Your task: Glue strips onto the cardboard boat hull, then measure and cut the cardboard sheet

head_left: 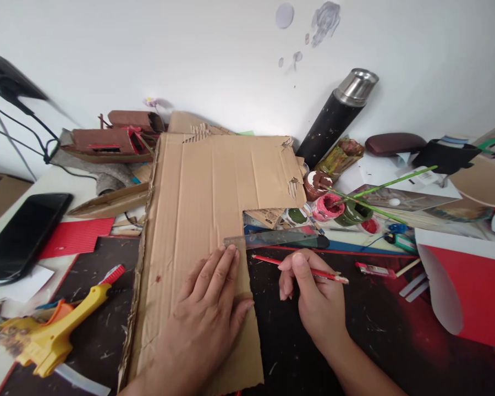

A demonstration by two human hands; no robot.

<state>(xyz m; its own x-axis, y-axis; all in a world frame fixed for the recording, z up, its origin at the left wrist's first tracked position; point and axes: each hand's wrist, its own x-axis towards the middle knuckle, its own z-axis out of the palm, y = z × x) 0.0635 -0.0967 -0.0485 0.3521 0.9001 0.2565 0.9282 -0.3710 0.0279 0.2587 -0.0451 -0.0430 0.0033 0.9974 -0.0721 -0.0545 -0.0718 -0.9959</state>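
A large piece of brown corrugated cardboard (202, 187) with torn corners and a cut-out on its right side lies before me. My left hand (208, 308) rests flat on it, fingers stretched forward. Its fingertips touch or nearly touch the end of a clear ruler (272, 237), which overlaps the cardboard's edge and reaches out to the right. To the right of the cardboard, my right hand (313, 291) is closed around a red pencil (317, 271). The pencil's tip points left toward the cardboard, apart from it, above the dark mat.
A yellow glue gun (66, 330) and a black phone (25, 236) lie at left. Behind the cardboard are a brown model boat (111, 140) and a black thermos (334, 115). Open paint jars (328, 207) with brushes stand behind the ruler. Red paper (474, 291) curls at right.
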